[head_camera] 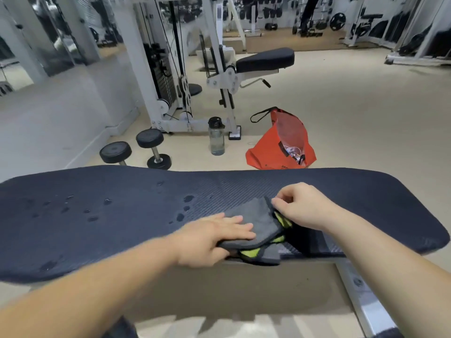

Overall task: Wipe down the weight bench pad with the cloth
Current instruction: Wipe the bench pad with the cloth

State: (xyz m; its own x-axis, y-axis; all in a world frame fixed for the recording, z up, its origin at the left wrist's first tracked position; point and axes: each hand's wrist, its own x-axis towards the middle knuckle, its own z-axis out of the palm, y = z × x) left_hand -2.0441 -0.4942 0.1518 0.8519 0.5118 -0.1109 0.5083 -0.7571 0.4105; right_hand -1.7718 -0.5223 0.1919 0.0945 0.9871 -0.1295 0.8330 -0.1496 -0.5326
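The dark weight bench pad (97,223) stretches across the view in front of me, with several water drops on its left and middle parts. A grey cloth with a yellow-green underside (253,218) lies folded on the pad near its front edge. My left hand (212,237) rests flat on the cloth's left part, thumb under the pad's edge. My right hand (302,206) pinches the cloth's upper right corner between fingertips.
Behind the bench on the floor stand a red bag (280,142), a clear water bottle (216,136) and two dumbbells (136,150). A white cable machine (170,69) with a black seat (266,59) is farther back. The bench's metal leg (361,289) runs down right.
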